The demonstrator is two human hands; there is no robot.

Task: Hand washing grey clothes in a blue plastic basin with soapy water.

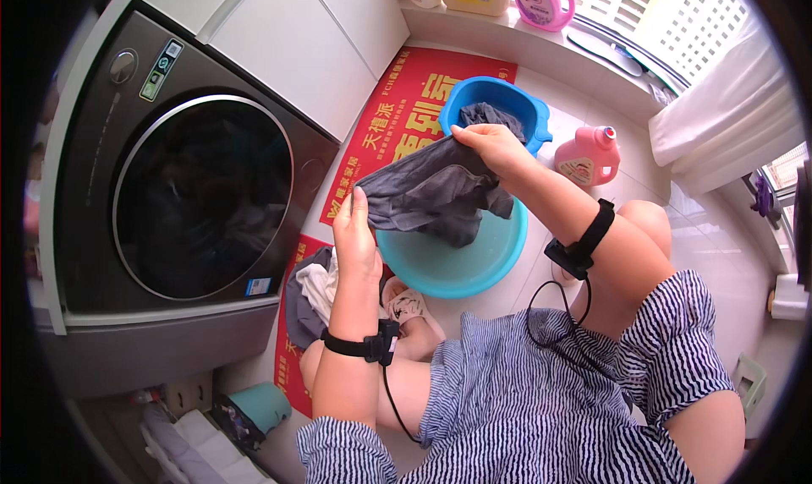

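A dark grey cloth garment (431, 192) is stretched between my two hands. My left hand (356, 237) grips its lower-left corner, thumb up. At the upper-right corner, my right hand (495, 145) pinches the edge. The lower folds hang over a turquoise basin (515, 246) that holds cloudy water; whether the cloth touches the water I cannot tell. Just beyond my right hand stands a blue basin (539, 107) with another dark grey cloth (488, 115) inside it.
A pink detergent bottle (587, 157) stands right of the basins. A pile of grey and white clothes (311, 294) lies by my left forearm on a red printed mat (374, 116). The front-loading washing machine (196, 192) is at left. Several bottles (545, 2) line the window ledge. Cables hang from my armbands.
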